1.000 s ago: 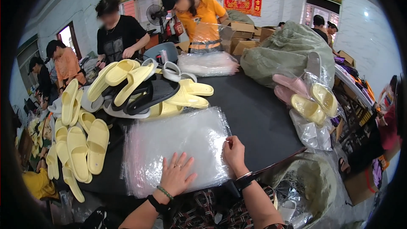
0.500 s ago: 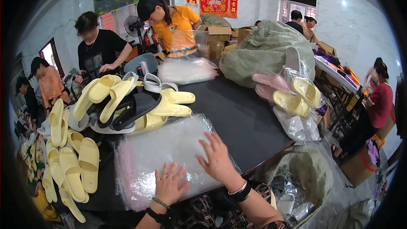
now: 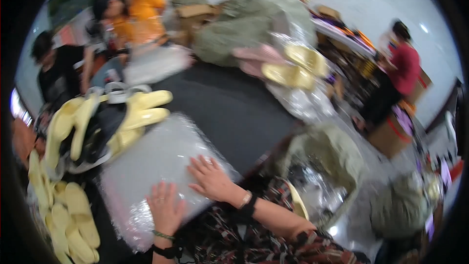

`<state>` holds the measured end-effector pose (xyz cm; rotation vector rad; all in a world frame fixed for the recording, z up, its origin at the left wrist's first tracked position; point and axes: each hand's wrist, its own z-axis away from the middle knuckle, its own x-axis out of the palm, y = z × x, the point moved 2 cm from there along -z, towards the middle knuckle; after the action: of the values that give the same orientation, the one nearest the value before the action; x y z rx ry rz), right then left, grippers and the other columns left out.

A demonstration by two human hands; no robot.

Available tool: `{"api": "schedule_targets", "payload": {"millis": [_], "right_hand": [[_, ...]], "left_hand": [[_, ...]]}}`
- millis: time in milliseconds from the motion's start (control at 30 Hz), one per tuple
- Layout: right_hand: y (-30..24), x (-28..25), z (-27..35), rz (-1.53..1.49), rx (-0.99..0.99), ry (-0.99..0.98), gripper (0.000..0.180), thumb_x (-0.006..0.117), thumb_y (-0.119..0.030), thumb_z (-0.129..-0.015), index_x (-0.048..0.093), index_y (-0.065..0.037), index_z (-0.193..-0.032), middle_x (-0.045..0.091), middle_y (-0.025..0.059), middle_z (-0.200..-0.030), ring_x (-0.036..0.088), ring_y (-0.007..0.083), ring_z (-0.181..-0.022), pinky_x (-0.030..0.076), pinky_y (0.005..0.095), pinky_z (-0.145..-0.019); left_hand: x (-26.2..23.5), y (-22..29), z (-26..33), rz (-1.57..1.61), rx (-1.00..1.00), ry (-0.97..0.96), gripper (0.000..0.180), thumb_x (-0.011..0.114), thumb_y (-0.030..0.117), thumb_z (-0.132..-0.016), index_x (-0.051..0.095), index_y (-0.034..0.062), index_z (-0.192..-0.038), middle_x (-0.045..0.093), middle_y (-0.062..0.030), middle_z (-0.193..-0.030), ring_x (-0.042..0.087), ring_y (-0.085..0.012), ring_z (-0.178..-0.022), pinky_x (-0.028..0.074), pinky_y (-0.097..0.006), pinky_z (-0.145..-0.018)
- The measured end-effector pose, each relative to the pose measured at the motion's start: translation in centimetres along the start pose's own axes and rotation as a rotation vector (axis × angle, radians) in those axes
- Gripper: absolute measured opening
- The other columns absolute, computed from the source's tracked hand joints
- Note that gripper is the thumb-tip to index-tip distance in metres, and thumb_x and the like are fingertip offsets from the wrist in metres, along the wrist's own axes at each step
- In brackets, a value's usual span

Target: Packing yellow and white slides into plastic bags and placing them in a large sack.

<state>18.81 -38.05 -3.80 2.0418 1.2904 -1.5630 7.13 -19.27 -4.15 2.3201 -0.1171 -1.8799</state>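
Observation:
A thick stack of clear plastic bags lies on the dark table in front of me. My left hand rests flat on its near part, fingers stretched out and slightly blurred. Farther right, my right hand lies on the same stack with its fingers spread. Neither hand grips anything. Just left of the bags is a heap of slippers, with yellow slippers, a black slipper and a grey slipper among them. More yellow slippers lie at the near left.
Bagged slippers in pink, yellow and white lie at the table's far right corner, by a big green sack. An open sack of wrapped items stands at my right. Other people work across the table; one in red stands at right.
My view has swung to the right and blurred, so the table and slippers sit farther left. Both hands remain on the bag stack, fingers outstretched.

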Motion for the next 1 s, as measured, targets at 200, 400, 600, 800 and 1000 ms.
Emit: {"api": "schedule_targets", "payload": {"millis": [200, 400, 600, 800, 1000], "right_hand": [[4.4, -4.5, 3.7, -0.309, 0.005, 0.389, 0.041, 0.066, -0.016, -0.089, 0.054, -0.001, -0.125, 0.047, 0.0210, -0.140, 0.043, 0.0378, -0.133, 0.037, 0.0467, -0.108], [14.7, -8.8, 17.6, -0.014, 0.492, 0.686, 0.032, 0.065, -0.005, -0.083, 0.059, -0.003, -0.114, 0.057, 0.0184, -0.125, 0.053, 0.0375, -0.118, 0.042, 0.0451, -0.101], [21.3, -6.8, 36.1, 0.267, 1.288, 0.268, 0.052, 0.073, -0.020, -0.077, 0.054, -0.001, -0.122, 0.055, 0.0222, -0.128, 0.053, 0.0404, -0.119, 0.045, 0.0476, -0.100], [20.2, -3.7, 43.2, 0.078, 1.534, -0.273, 0.068, 0.078, -0.025, -0.073, 0.047, 0.004, -0.126, 0.054, 0.0286, -0.122, 0.056, 0.0447, -0.112, 0.050, 0.0486, -0.094], [18.9, -1.8, 40.5, 0.429, 1.380, -0.060, 0.049, 0.072, -0.016, -0.076, 0.054, 0.002, -0.117, 0.056, 0.0227, -0.114, 0.056, 0.0400, -0.110, 0.050, 0.0451, -0.091]], "left_hand": [[0.1, 0.7, -0.8, -0.088, -0.006, -0.090, 0.063, 0.054, 0.039, -0.093, 0.039, 0.0158, -0.150, 0.030, -0.0127, -0.159, 0.022, -0.0385, -0.147, 0.012, -0.063, -0.115], [0.2, 1.5, -0.7, -0.118, -0.032, -0.116, 0.063, 0.051, 0.037, -0.095, 0.036, 0.0160, -0.152, 0.027, -0.0105, -0.161, 0.020, -0.0364, -0.148, 0.011, -0.060, -0.117], [0.3, 0.7, -0.2, -0.151, -0.047, -0.112, 0.062, 0.049, 0.037, -0.096, 0.035, 0.0168, -0.153, 0.026, -0.0079, -0.161, 0.019, -0.0334, -0.149, 0.009, -0.059, -0.118], [0.4, 0.6, -0.5, -0.161, -0.051, -0.102, 0.061, 0.047, 0.038, -0.098, 0.034, 0.0173, -0.153, 0.026, -0.0072, -0.162, 0.019, -0.0328, -0.149, 0.008, -0.059, -0.118], [0.2, 1.2, -0.7, -0.166, -0.037, -0.101, 0.062, 0.048, 0.038, -0.097, 0.034, 0.0162, -0.153, 0.025, -0.0074, -0.162, 0.018, -0.0331, -0.150, 0.008, -0.059, -0.118]]}}
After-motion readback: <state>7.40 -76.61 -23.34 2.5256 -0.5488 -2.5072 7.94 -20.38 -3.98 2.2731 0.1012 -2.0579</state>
